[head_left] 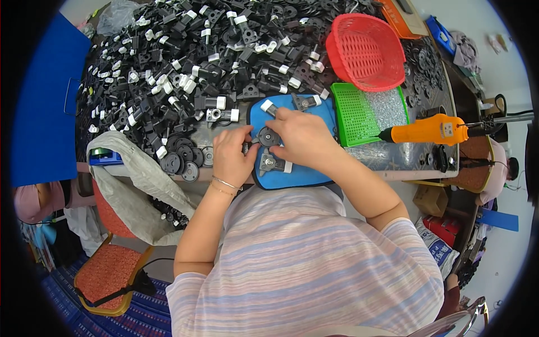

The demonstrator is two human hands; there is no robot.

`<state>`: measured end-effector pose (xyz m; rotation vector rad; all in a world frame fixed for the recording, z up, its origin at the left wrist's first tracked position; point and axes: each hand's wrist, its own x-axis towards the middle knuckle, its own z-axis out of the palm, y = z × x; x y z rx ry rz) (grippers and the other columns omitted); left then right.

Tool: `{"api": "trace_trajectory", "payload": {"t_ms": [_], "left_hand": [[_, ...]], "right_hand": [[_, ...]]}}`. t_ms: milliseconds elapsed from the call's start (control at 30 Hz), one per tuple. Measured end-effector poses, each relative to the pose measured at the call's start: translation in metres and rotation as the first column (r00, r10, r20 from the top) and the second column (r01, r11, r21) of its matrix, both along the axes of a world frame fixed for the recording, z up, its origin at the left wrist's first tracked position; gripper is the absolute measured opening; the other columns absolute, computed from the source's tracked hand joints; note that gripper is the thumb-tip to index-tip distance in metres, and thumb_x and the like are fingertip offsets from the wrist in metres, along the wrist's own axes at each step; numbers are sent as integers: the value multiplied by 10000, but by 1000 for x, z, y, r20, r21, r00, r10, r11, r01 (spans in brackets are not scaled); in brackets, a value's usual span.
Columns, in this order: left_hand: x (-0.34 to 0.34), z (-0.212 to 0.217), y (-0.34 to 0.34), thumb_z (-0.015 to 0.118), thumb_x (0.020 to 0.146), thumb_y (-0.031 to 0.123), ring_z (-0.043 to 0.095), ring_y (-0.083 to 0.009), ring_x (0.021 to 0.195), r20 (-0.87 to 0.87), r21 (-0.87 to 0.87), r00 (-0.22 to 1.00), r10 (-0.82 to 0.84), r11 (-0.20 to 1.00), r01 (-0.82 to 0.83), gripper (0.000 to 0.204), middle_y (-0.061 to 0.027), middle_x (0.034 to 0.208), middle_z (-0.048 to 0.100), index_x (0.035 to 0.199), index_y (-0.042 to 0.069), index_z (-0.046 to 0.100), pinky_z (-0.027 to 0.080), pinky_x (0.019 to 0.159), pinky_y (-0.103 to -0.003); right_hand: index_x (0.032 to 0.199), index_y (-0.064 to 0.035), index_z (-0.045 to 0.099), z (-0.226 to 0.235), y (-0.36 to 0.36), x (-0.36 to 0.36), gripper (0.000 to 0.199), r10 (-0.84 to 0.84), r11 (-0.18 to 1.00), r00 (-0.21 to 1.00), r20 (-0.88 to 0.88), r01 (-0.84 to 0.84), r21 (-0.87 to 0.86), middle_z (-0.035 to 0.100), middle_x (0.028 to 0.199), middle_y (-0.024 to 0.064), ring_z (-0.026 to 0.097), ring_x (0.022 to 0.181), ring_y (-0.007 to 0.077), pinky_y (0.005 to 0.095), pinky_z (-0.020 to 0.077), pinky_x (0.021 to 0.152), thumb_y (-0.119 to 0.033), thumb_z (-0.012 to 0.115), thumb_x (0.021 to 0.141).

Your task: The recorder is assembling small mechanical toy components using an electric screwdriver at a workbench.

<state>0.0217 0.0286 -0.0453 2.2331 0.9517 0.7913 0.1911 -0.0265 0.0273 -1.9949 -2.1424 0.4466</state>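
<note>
Over a blue mat (314, 175) at the table's front edge, both hands work close together on a round black disc (268, 136). My right hand (303, 136) grips it from the right, thumb and fingers at its rim. My left hand (231, 157) is at the disc's left side, thumb and fingers closing toward each other; a small dark bit shows between them, too small to name. Just below the disc lies a black bracket with a white end (275, 163). Two similar black-and-white parts lie on the mat's upper area, one being this part (306, 101) beyond my right hand.
A large heap of black-and-white parts (168, 78) covers the table's left and back. Black discs (182, 157) are piled left of my hand. To the right are a green basket of small silver pieces (348, 112), a red basket (368, 50) and an orange power screwdriver (429, 130).
</note>
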Motion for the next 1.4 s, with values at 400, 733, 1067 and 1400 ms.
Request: {"api": "trace_trajectory", "payload": {"t_ms": [400,733,1067,1400], "left_hand": [[-13,10,-2,729,632,87,537,-242,814,-20,68,999,35,997,-34,387,-27,818,601,1000,91,609,373,749,-363],[-56,36,2,810,541,251,449,-247,1094,-517,224,821,244,964,-145,494,-63,1160,531,980,92,650,256,944,-434],[-66,33,11,820,523,213,414,-271,1153,-507,171,833,223,973,-156,481,-71,1217,514,958,91,655,224,979,-445],[-28,49,-16,761,578,199,506,-259,1017,-137,63,983,-118,990,128,481,-64,1025,581,1011,98,580,284,930,-425]], "right_hand": [[1089,-102,610,7,-9,8,443,1,1000,994,-105,0,18,555,942,68,603,825,262,363,489,676,-204,735,677],[1033,-114,632,5,-22,13,341,-77,994,977,-200,89,55,583,925,57,610,796,245,352,493,665,-193,722,714],[1018,-106,633,8,-28,10,303,-98,995,958,-270,98,-16,584,950,75,616,787,280,391,500,666,-214,692,742],[1078,-138,620,2,-31,-4,420,77,980,927,-366,-2,201,583,898,54,610,719,216,323,502,623,-130,739,676]]}}
